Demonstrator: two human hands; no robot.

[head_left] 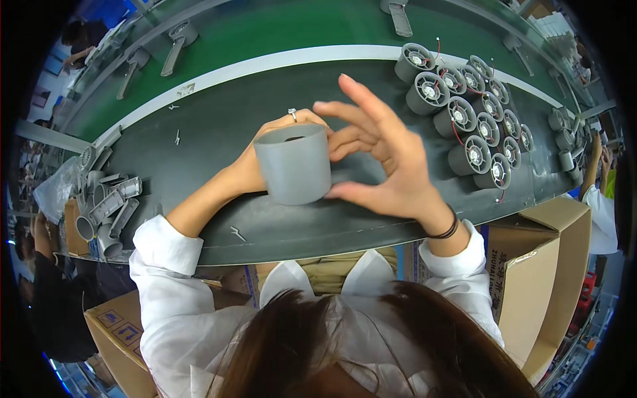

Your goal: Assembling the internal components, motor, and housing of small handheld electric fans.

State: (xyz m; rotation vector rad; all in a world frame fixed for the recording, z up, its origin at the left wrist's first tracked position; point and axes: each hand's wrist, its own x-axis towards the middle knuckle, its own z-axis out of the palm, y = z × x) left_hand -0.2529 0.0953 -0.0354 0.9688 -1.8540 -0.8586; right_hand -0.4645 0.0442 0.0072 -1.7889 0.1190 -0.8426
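Gray and smooth-walled, the cup (295, 171) is held up above the near middle of the dark worktop (212, 116), its round opening tilted toward the wearer and a dark patch showing inside. The left hand (247, 166) grasps it from the left and far side, with the palm and most of the fingers hidden behind the wall; a ring (292, 114) with a pale stone shows above the rim. The right hand (393, 156) is spread at the cup's right side, its thumb by the lower wall, 2 fingers reaching up and away, and the others bent near the upper wall. It is not closed around the cup, and I cannot tell whether the thumb or bent fingers touch it. A black band (453, 225) circles the right wrist, and white sleeves (162, 249) cover the arms to below the elbows.

To the right stands a close cluster of gray fan cylinders (427, 94), with pale hubs and some red wires. At the left end lies a jumbled heap of gray parts (119, 201), round bodies with long arms, beside a clear plastic bag (58, 191). 3 small forked pieces (237, 234) lie scattered on the worktop, 1 near the front edge and 2 farther back. Beyond a white strip (265, 67) runs a green surface (285, 30). Open cardboard boxes (527, 302) stand below the near edge.
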